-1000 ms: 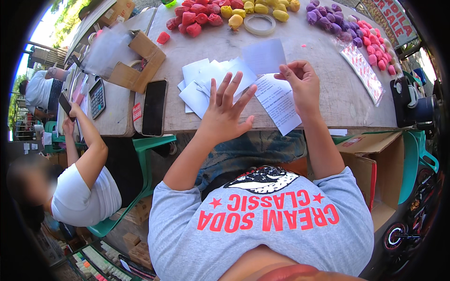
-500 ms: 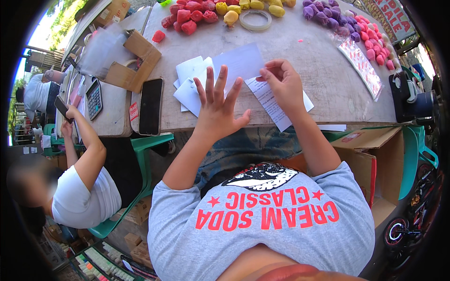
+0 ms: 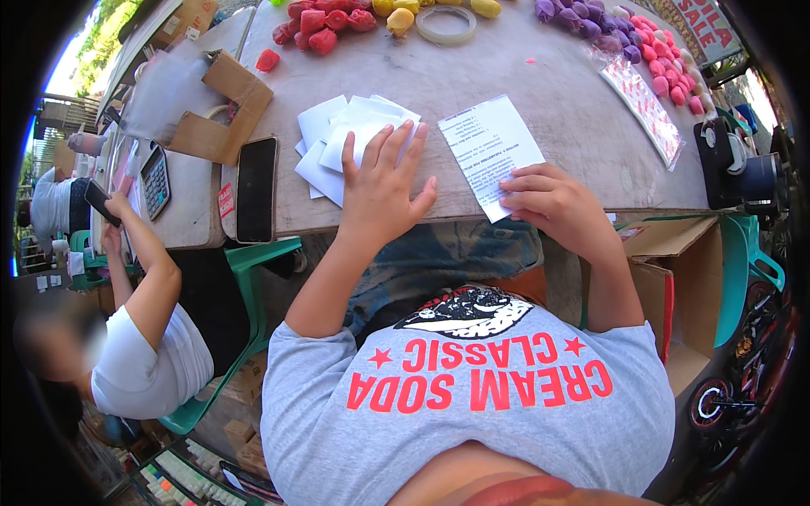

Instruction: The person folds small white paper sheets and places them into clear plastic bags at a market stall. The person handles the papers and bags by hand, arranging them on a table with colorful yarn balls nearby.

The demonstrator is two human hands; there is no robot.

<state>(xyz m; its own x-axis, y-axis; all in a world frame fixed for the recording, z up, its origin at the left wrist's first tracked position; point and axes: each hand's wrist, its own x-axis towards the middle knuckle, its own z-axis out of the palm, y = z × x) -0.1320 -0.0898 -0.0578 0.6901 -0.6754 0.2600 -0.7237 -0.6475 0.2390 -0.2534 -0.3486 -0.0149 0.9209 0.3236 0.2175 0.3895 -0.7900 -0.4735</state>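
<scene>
The left hand [image 3: 381, 187] lay open and flat on the pile of white slips [image 3: 342, 139] near the bench [image 3: 557, 101] edge. The right hand [image 3: 553, 201] pinched the printed sheet [image 3: 492, 143] just right of it. Pressing the pile firmly would likely stop it scattering.

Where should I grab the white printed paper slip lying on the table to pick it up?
Take the white printed paper slip by its near corner, beside the right hand, coming from the grey table's front edge. It lies flat, but that corner seems to poke just past the edge, so fingers could probably get under it.
</scene>
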